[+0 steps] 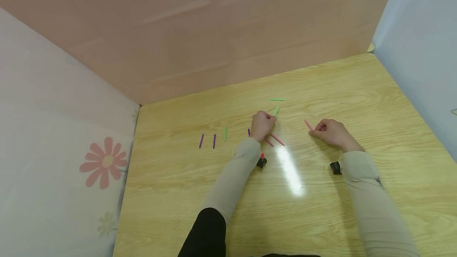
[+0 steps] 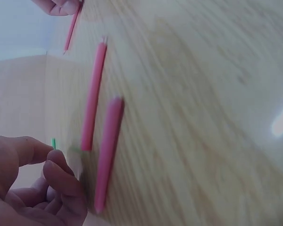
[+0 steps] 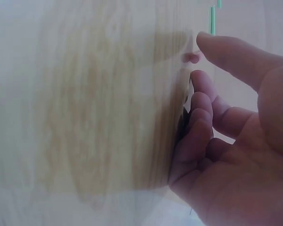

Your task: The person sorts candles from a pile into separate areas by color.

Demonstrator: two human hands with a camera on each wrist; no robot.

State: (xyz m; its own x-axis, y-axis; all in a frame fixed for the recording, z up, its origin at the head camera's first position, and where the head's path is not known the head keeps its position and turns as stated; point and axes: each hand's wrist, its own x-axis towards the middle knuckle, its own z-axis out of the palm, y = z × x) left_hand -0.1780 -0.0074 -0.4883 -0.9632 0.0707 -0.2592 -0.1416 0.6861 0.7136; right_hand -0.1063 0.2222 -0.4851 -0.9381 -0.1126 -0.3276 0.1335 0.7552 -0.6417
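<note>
My left hand pinches a thin green candle between thumb and forefinger; in the left wrist view only a short green end shows above the fingertips. Two pink candles, one longer in view than the other, lie on the table just right of that hand. Farther right, my right hand holds another pink candle by its near end, the far end pointing away to the left. In the right wrist view only a blurred pink bit appears between thumb and forefinger.
Another green candle lies crosswise behind the left hand. To the left are two purple candles and a green candle; a purple candle is partly covered by the left hand. Panels border the wooden table.
</note>
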